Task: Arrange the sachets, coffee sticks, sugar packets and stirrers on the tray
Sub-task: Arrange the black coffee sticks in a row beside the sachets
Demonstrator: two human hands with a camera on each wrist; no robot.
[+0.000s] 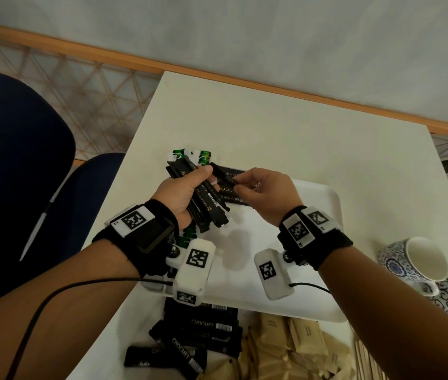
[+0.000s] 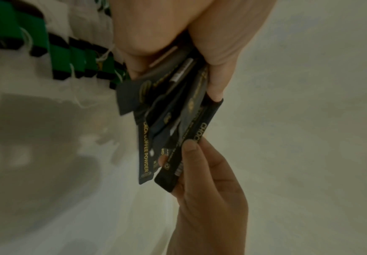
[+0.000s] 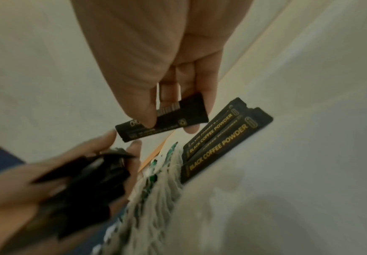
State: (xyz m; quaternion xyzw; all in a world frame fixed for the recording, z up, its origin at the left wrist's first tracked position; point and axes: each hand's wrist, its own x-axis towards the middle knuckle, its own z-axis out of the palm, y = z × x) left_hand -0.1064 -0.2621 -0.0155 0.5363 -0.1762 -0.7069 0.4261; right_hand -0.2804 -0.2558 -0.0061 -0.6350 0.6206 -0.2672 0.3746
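Right now my left hand [image 1: 181, 196] is wrapped around a fanned bundle of black coffee sticks [image 1: 206, 207], held above the left end of the white tray [image 1: 324, 212]. My right hand [image 1: 264, 193] pinches one more black stick [image 3: 162, 119] between thumb and fingers, just beside the bundle; in the left wrist view its far end lies against my left fingertips. Under my hands, a few coffee sticks marked "BLACK COFFEE POWDER" [image 3: 221, 139] lie flat side by side on the tray. Beside them, along the tray's left edge, sits a row of green-and-white sachets [image 2: 64, 58] with loose threads. On the tabletop [image 1: 244, 119], nearer to me than the tray, lie a heap of loose black sticks [image 1: 190, 344] and a pile of brown sugar packets [image 1: 294, 349]. Two blue-patterned cups [image 1: 412, 264] stand off to my right.
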